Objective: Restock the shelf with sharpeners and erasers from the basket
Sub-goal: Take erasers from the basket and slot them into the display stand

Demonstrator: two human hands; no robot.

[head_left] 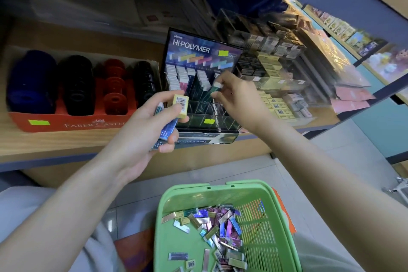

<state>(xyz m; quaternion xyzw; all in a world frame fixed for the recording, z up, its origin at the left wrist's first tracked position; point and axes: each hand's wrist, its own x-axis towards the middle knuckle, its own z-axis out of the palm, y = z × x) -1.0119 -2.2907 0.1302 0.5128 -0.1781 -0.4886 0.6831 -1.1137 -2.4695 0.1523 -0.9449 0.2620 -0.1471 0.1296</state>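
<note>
Two hands up at the shelf (66, 142) from where I'm watching. Left hand (150, 130), mid-frame, is curled round a yellow eraser (181, 105) with a few blue-sleeved erasers (166, 131) stacked under it. Right hand (239, 100) pinches a dark green eraser (214, 90) over the display rack (199, 51), just right of centre. Green basket (174, 210) sits bottom centre, loose erasers (220, 227) piled inside. Red sharpener box (72, 125) is on the left.

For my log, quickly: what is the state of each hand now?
Left hand: holds a yellow eraser and several blue erasers.
Right hand: pinches a green eraser.
</note>
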